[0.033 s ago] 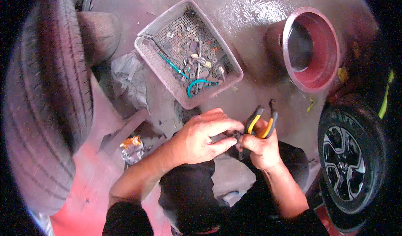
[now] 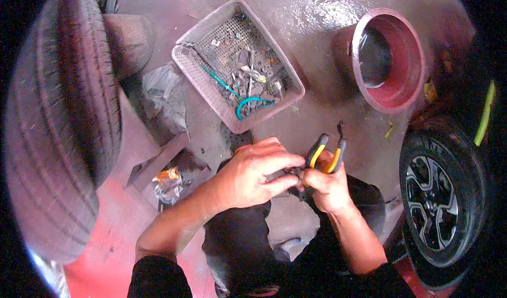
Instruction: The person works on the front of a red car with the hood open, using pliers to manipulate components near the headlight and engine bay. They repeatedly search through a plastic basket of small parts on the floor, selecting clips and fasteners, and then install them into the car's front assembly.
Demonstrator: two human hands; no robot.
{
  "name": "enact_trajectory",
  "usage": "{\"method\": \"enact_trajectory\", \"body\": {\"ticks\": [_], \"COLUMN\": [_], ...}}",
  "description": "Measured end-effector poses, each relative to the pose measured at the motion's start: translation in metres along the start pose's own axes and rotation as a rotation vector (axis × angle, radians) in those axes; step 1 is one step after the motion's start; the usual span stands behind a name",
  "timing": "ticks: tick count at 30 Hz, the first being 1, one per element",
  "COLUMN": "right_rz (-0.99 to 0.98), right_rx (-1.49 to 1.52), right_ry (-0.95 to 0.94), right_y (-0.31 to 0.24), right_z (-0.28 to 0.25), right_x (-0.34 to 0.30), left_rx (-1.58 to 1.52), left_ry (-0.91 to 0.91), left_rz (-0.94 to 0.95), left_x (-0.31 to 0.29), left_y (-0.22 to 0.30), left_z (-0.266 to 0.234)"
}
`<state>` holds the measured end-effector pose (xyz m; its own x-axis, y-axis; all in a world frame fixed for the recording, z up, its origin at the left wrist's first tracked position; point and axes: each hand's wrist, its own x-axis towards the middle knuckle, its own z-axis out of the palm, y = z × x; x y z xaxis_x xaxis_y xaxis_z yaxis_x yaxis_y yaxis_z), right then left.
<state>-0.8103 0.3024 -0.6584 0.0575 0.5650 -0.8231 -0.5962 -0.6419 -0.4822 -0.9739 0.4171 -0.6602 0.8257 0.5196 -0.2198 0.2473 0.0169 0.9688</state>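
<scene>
Dull grey floor [image 2: 322, 105] spreads behind everything, shining as if wet toward 1 o'clock. At 9 o'clock a large tire [image 2: 90, 113] stands with its grooved tread showing, and a red surface [image 2: 116, 245] lies at 8 o'clock below it. Crumpled plastic [image 2: 166, 89] rests on the floor at 10 o'clock, while an orange and clear wrapper [image 2: 169, 179] sits at 8 o'clock, just beside the left forearm [image 2: 195, 208]. Near 12 o'clock a pale mesh basket [image 2: 285, 103] stands tilted in line, holding a jumble of small metal and plastic bits [image 2: 248, 68] and a curved teal piece [image 2: 249, 101]. Just below the middle, the left hand [image 2: 253, 171] reaches in from 7 o'clock, its thumb and forefinger pinched on a small dark piece [image 2: 293, 172] whose exact shape is too blurred to tell. The right hand [image 2: 328, 186], coming from 5 o'clock, is wrapped around pliers [image 2: 335, 160] with black and yellow handles that spread apart and point toward 1 o'clock; their jaws are hidden at the dark piece. Both hands are close together there, though whether their fingers touch I cannot tell. Dark trousers [image 2: 232, 245] show at 6 o'clock under the forearms. A red bucket [image 2: 411, 49] stands at 2 o'clock, leaning in view, with something dark inside. At 3 o'clock hangs a lime-green strip [image 2: 486, 113], and at 4 o'clock stands a wheel [image 2: 432, 205] with a black and silver rim.
</scene>
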Motion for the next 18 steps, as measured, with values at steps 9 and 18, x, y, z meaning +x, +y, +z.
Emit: {"method": "enact_trajectory", "body": {"ticks": [9, 18], "right_rz": [0.204, -0.049], "right_rx": [0.321, 0.339], "right_ry": [0.108, 0.222], "right_y": [-0.017, -0.080], "right_z": [0.044, 0.043], "right_x": [-0.203, -0.410], "left_rx": [0.119, -0.011], "left_ry": [-0.077, -0.120], "left_rz": [-0.153, -0.154], "left_x": [-0.094, -0.115], "left_y": [0.186, 0.378], "left_z": [0.011, 0.008]}}
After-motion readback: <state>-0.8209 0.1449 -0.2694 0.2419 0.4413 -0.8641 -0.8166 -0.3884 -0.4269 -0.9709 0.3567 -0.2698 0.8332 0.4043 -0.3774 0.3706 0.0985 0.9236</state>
